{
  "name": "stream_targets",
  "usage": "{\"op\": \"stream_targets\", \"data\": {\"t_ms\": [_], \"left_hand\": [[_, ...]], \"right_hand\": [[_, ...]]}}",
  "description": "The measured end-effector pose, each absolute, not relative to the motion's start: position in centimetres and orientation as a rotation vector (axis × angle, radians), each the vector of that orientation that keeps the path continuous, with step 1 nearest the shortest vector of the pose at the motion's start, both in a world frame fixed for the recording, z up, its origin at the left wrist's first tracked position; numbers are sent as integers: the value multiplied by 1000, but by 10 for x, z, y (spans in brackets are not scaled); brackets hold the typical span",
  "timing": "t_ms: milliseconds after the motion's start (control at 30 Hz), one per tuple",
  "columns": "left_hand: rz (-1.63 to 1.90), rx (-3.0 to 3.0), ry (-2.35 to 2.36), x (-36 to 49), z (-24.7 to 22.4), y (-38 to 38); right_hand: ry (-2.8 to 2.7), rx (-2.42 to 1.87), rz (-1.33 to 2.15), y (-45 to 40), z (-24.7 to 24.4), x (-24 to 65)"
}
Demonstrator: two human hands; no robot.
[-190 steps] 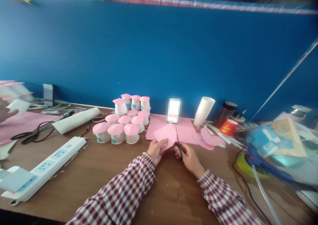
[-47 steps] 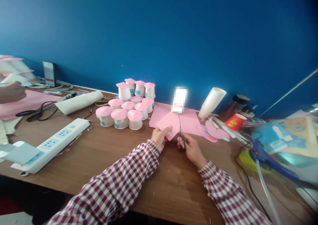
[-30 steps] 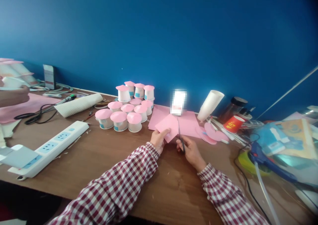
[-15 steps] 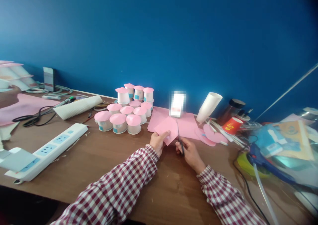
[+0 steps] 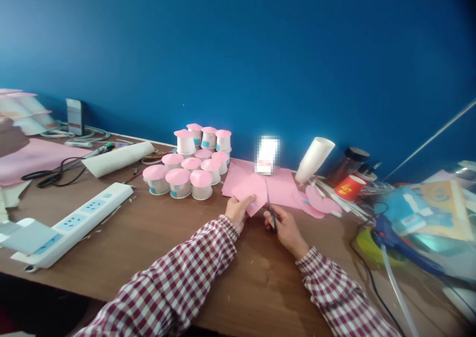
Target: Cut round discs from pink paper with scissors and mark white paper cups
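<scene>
Find at far left a co-worker's hand (image 5: 12, 138), by a pink sheet (image 5: 46, 153); no longer in sight there, the white thing seen beside it half a second ago. Cannot tell what those fingers do. On the propped phone (image 5: 75, 116), too small to read. No legible lettering on the power strip (image 5: 80, 223). On the pink-topped cups (image 5: 180, 184), only blue label patches, blurred past reading.

In the left hand (image 5: 235, 212), pink paper (image 5: 253, 192), clamped between thumb on top and fingers beneath, over the near edge of larger pink sheets (image 5: 286, 186). Just right of it, scissors (image 5: 274, 220), gripped in the right hand's (image 5: 285, 226) curled fingers, blades up along the paper's right edge; cannot tell whether biting in. Almost unchanged over the last second, so probably little gained in cutting.

Behind, nothing readable on a pixelated bright patch (image 5: 267, 154). Farther right, leaning white cups (image 5: 316, 158), unmarked; then pink discs (image 5: 317, 200). On the red cup (image 5: 348, 188), gold characters, too blurred to make out. Among blurred packets (image 5: 412, 212), no brand legible.
</scene>
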State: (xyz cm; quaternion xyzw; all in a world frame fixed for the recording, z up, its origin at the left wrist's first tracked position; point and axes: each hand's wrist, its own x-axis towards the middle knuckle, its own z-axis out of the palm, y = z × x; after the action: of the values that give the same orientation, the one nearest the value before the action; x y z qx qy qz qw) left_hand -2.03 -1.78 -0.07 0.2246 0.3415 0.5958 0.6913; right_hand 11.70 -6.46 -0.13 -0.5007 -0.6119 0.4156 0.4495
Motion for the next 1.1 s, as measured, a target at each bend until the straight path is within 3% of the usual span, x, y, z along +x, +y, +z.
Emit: {"op": "stream_targets", "data": {"t_ms": [1100], "left_hand": [[1336,509,763,-20,2,-19]], "right_hand": [[-1510,-1245,1033,-65,-1,117]]}}
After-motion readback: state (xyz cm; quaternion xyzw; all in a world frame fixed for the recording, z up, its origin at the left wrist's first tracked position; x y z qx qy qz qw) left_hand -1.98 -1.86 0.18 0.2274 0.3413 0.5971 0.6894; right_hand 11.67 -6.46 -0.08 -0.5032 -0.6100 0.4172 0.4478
